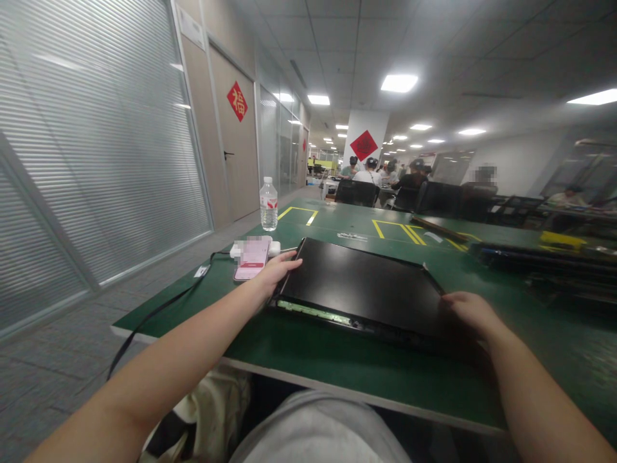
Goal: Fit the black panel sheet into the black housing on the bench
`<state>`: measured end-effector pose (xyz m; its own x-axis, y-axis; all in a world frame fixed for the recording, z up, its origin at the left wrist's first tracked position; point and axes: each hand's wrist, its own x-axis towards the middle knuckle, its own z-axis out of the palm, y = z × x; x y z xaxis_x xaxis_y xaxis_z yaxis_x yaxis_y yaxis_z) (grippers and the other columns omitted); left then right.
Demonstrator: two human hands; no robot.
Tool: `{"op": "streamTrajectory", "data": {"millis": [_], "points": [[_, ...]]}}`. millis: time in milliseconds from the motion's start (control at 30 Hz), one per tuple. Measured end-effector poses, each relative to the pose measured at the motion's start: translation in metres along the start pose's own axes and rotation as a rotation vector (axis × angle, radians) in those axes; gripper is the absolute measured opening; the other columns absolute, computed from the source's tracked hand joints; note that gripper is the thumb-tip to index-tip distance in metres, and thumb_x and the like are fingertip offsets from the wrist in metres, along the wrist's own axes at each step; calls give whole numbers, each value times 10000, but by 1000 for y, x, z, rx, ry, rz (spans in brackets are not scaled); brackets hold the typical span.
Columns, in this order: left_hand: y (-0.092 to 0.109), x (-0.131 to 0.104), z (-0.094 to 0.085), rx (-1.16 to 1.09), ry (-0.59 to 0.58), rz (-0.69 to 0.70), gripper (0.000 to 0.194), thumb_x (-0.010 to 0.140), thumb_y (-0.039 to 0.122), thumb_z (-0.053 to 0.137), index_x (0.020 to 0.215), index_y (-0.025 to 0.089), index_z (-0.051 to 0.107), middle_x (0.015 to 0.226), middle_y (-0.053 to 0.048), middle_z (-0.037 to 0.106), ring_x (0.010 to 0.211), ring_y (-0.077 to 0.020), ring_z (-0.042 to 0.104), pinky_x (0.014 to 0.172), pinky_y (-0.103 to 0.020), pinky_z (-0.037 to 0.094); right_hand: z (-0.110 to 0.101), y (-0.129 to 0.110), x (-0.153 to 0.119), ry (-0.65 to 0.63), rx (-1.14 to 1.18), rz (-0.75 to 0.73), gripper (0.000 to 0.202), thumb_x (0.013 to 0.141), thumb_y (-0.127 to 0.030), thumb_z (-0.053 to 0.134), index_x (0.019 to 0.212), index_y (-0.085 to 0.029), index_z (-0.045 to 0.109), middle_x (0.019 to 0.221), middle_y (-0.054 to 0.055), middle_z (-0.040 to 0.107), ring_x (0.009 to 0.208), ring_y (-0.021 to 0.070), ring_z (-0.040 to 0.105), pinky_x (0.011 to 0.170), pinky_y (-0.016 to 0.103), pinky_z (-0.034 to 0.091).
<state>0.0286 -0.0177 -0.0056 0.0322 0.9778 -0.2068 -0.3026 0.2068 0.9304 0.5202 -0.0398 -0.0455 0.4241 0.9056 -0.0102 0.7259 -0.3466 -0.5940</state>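
Observation:
A black display panel with a green circuit strip along its near edge is held just over the green table, tilted slightly; I cannot tell whether its underside touches the tabletop. My left hand grips its left edge, thumb and fingers on the rim. At the opposite edge, my right hand is closed around the side, its fingers partly hidden beneath. Left of the panel lies a phone with a lit pinkish screen, close to my left hand.
A water bottle stands behind the phone. A black strap hangs over the table's left edge. Yellow tape marks lie on the far tabletop. Dark panel-like items and a yellow object are at right. Several people sit farther back.

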Motion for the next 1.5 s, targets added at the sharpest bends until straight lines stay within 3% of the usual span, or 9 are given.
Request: {"op": "streamTrajectory", "data": {"millis": [167, 467, 700, 1233, 1500], "points": [[0, -3, -2, -9, -91, -27, 920, 684, 112, 839, 1495, 214, 418, 900, -87, 778, 653, -238, 745, 668, -373, 617, 0, 2, 0, 20, -26, -53, 293, 661, -154, 647, 903, -206, 803, 906, 107, 760, 869, 261, 708, 779, 313, 535], [-1, -3, -3, -11, -207, -10, 775, 646, 63, 822, 1369, 165, 564, 865, -85, 775, 688, -236, 750, 666, -337, 608, 0, 4, 1, 24, -10, -37, 279, 674, -157, 639, 901, -194, 798, 909, 114, 761, 849, 256, 711, 802, 327, 538], [-4, -1, -4, 73, -186, 22, 733, 654, 78, 798, 1344, 195, 581, 890, -75, 772, 695, -239, 741, 626, -337, 597, 1, 4, 3, 13, -41, -38, 297, 669, -152, 634, 910, -208, 798, 900, 104, 760, 872, 260, 709, 794, 322, 540], [-4, -2, -1, 90, -220, 100, 545, 683, 77, 720, 1212, 199, 677, 962, -64, 775, 758, -220, 734, 712, -332, 582, -1, -3, -2, -16, -69, -11, 284, 725, -124, 565, 889, -200, 784, 939, 98, 762, 882, 251, 713, 809, 312, 532], [-5, 1, -2, 72, -255, 135, 567, 658, 103, 767, 1212, 193, 685, 1031, -81, 767, 844, -242, 740, 768, -348, 580, -1, -1, -1, 10, -82, -48, 277, 677, -136, 619, 869, -221, 799, 913, 91, 762, 905, 257, 709, 817, 313, 526]]}}
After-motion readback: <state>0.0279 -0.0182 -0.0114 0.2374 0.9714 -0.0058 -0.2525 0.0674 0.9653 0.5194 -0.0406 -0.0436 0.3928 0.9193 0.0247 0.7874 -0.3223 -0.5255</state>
